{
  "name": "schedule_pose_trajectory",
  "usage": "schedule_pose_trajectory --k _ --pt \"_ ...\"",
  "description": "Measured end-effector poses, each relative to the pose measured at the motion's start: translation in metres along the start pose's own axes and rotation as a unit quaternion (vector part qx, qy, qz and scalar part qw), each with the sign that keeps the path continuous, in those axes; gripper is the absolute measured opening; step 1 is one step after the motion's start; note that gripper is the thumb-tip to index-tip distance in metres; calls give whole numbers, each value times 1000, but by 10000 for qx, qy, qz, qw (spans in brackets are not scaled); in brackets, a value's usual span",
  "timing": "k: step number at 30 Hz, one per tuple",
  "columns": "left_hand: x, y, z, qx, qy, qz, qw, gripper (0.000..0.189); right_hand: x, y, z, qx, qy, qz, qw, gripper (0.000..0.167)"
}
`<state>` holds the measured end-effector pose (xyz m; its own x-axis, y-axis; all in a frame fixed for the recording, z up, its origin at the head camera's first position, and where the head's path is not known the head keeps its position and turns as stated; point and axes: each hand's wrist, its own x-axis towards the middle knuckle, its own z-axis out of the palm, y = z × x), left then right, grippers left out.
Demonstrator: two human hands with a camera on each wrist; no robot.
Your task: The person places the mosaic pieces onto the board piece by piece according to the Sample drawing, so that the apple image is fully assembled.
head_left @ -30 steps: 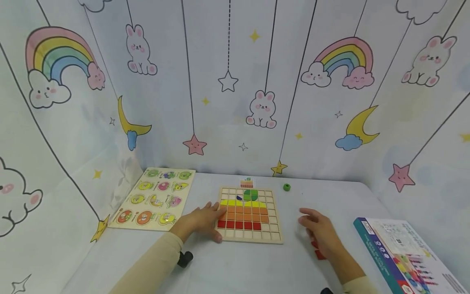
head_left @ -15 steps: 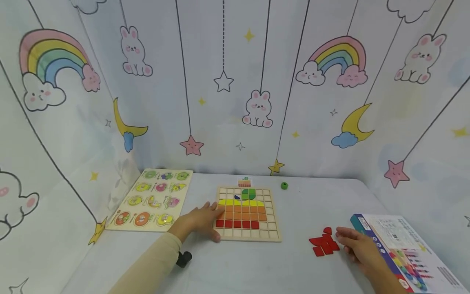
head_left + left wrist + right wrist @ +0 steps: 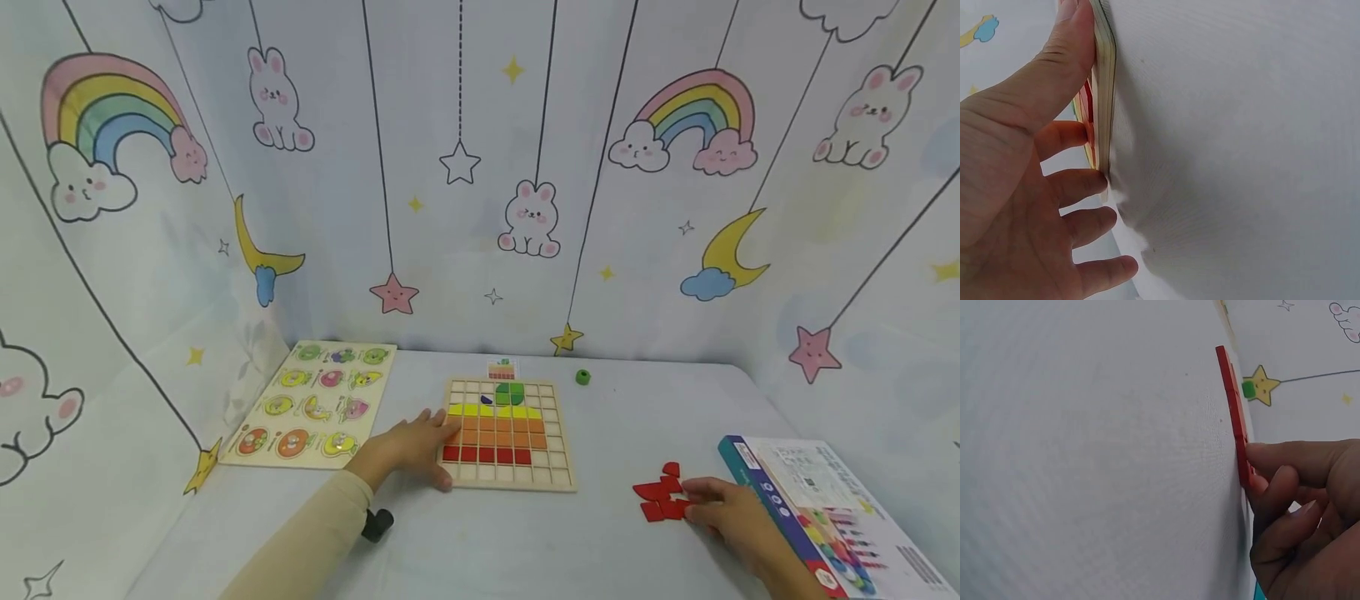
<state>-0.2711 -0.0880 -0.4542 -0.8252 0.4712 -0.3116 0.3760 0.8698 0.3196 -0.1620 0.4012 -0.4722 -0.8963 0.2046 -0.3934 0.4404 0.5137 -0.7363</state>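
Observation:
A wooden grid board (image 3: 487, 477) holds rows of red, orange and yellow tiles, with green tiles and a small dark blue one above. My left hand (image 3: 411, 450) rests at its left side. In the left wrist view, the thumb (image 3: 1054, 78) lies along the board's edge, and the other fingers are spread. At the right, several loose red tiles (image 3: 649, 492) lie on the table. My right hand (image 3: 731, 521) is at their right side, thumb and index finger touching a red tile (image 3: 1242, 464) in the right wrist view. Whether they pinch it is unclear.
A fruit puzzle board (image 3: 358, 433) lies at the left, and a picture card (image 3: 503, 369) stands behind the grid board. Back right of the card is a green piece (image 3: 582, 377). A boxed set (image 3: 825, 500) is beside my right hand. A black object (image 3: 377, 525) lies near my left sleeve.
My right hand moves off the front of the red tiles to their right side, then in against them. Some red tiles shift apart. My left hand stays at the board.

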Motion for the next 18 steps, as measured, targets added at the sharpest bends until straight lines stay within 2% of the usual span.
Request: schedule_pose_trajectory --k 4,12,15,18 --pt "1 0 0 6 3 -4 10000 99 -3 -2 2 -533 32 -130 9985 48" --pt "2 0 1 -3 10 -32 10000 100 -8 -1 4 -741 -110 -41 9972 31" --pt "2 0 1 16 34 -30 10000 100 -7 -3 3 -492 44 -23 9988 31" --pt "2 0 0 9 33 -23 10000 100 -5 -5 0 206 215 2 9996 38"
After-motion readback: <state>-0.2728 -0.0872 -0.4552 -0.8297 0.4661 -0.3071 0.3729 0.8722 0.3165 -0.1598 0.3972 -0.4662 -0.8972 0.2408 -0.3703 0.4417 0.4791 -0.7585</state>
